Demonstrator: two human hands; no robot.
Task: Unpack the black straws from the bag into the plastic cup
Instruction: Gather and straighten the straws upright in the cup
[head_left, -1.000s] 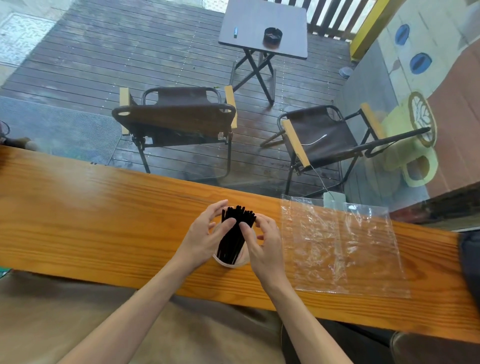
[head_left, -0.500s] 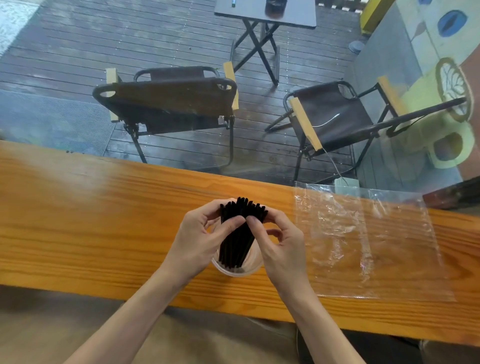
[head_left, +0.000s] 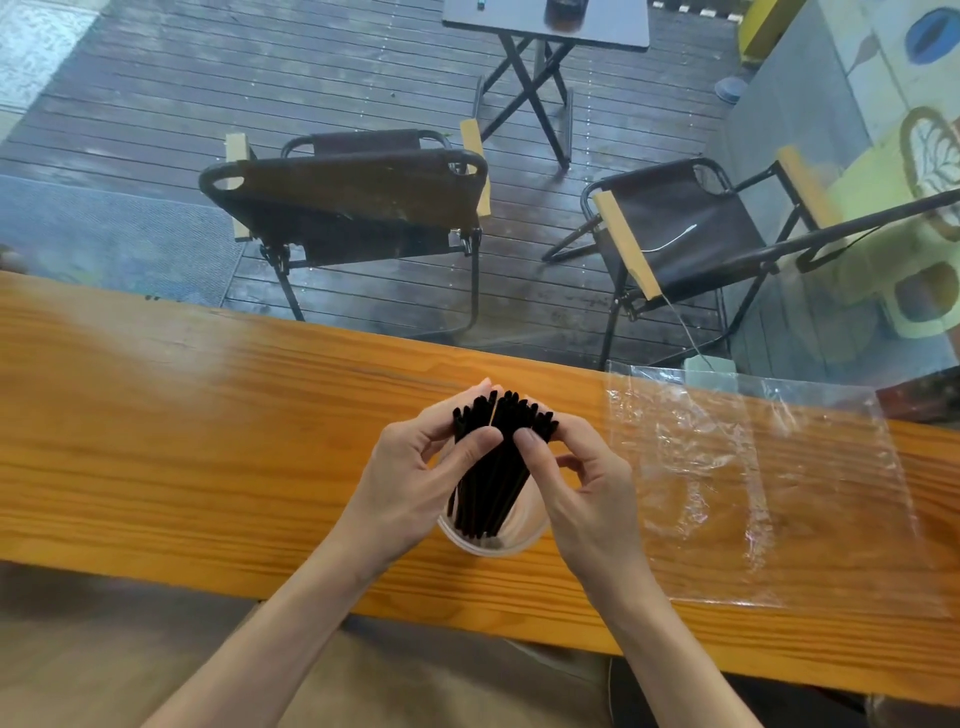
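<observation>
Low in the middle of the frame, the left hand (head_left: 410, 483) and right hand (head_left: 587, 493) both pinch the bundle of thin black straws (head_left: 493, 467), which stands in the clear round plastic cup (head_left: 491, 543) on the orange wooden counter (head_left: 208, 441). The flat see-through plastic bag (head_left: 753, 483) lies just right of them, looking emptied out. Up top are two dark folding chairs (head_left: 353, 192) on grey decking.

Between my fingers (head_left: 480, 447) I see matte black straws (head_left: 491, 467); below them a clear cup (head_left: 493, 540), orange streaky-grained tabletop (head_left: 208, 441), colourless glossy bag (head_left: 753, 493) to their right.
</observation>
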